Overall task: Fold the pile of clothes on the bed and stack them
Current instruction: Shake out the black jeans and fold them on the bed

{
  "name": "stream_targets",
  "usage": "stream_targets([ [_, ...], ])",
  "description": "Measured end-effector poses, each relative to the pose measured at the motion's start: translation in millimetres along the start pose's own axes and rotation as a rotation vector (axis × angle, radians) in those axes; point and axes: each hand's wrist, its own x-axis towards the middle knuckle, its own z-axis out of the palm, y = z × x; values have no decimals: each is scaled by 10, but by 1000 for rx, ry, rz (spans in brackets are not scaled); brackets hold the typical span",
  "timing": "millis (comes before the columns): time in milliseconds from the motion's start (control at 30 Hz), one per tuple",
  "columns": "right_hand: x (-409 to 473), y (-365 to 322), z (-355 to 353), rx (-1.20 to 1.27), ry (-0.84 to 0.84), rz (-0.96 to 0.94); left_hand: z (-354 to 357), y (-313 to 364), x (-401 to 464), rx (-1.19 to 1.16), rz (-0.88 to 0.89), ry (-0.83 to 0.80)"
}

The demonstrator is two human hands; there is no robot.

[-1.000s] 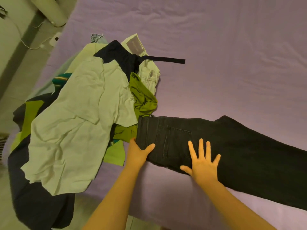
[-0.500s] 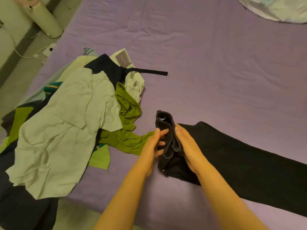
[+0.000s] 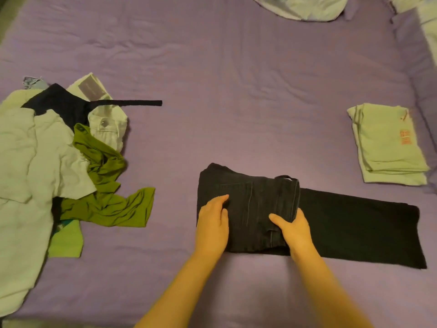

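Black jeans [image 3: 354, 223] lie across the near middle of the purple bed [image 3: 236, 79], their waist half folded over onto the legs. My left hand [image 3: 211, 223] presses on the fold's left end, fingers slightly bent. At the waistband edge my right hand [image 3: 294, 230] grips the jeans, thumb on top and fingers tucked under. The unfolded pile [image 3: 47, 157] sits at the left edge: pale shirts, an olive green garment [image 3: 106, 204], a black piece with a strap, white jeans. A folded stack of pale green shirts [image 3: 387, 147] lies at the right.
White bedding [image 3: 302, 8] lies at the bed's far edge, with more at the top right corner. The pile hangs over the bed's left edge. Bare purple sheet stretches between the pile, the jeans and the folded stack.
Both hands lifted the jeans' waist and laid it over to the right onto the legs. The view swung right, bringing the folded stack into sight.
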Motion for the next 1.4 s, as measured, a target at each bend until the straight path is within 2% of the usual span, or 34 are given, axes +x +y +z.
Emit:
stream_targets([
  [100, 132, 222, -230, -101, 38, 16, 315, 1, 54, 445, 135, -205],
  [167, 193, 318, -301, -141, 61, -19, 522, 3, 80, 662, 179, -291],
  [333, 320, 419, -533, -128, 135, -87, 877, -61, 144, 879, 224, -299],
  [400, 356, 458, -646, -113, 135, -85, 977, -100, 152, 918, 221, -316],
  [533, 397, 481, -733, -173, -1, -91, 1081, -183, 157, 955, 166, -358],
  [767, 354, 449, -551, -210, -133, -136, 1023, -169, 126, 910, 129, -230],
  [967, 351, 460, -414, -204, -39, -89, 917, -207, 242, 919, 293, -211],
  [1033, 308, 430, -400, -440, 86, -155, 935, -276, 307, 936, 320, -231],
  [1100, 277, 375, -334, -797, 247, -402, 967, -338, 364, 952, 314, -261],
  [1200, 316, 356, -145, -1061, 221, -680, 977, -396, 403, 954, 304, -305],
  [1300, 409, 476, -33, -1188, 107, -591, 904, -435, 427, 913, 365, -330],
  [1400, 515, 615, -36, -1234, 57, -540, 765, -474, 416, 870, 459, -261],
])
